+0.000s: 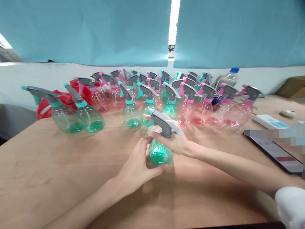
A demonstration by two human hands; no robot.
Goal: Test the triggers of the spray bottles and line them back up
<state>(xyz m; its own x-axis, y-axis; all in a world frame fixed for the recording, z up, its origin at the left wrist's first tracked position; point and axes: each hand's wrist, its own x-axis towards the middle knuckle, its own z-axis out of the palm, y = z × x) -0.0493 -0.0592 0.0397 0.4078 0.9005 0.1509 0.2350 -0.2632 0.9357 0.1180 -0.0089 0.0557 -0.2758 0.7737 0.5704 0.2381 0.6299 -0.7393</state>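
A green see-through spray bottle (159, 155) with a grey trigger head (163, 123) stands on the wooden table (56, 171) in front of me. My left hand (136, 165) is wrapped round the bottle's round body from the left. My right hand (177, 142) grips the neck just under the grey head, coming in from the right. Both hands are closed on this one bottle.
Behind it stand several more spray bottles, green ones (88, 113) to the left and middle, pink ones (204, 106) to the right. A red bag (64, 97) lies at the back left. A phone (279, 153), a white box (269, 121) and a clear water bottle (228, 79) sit on the right.
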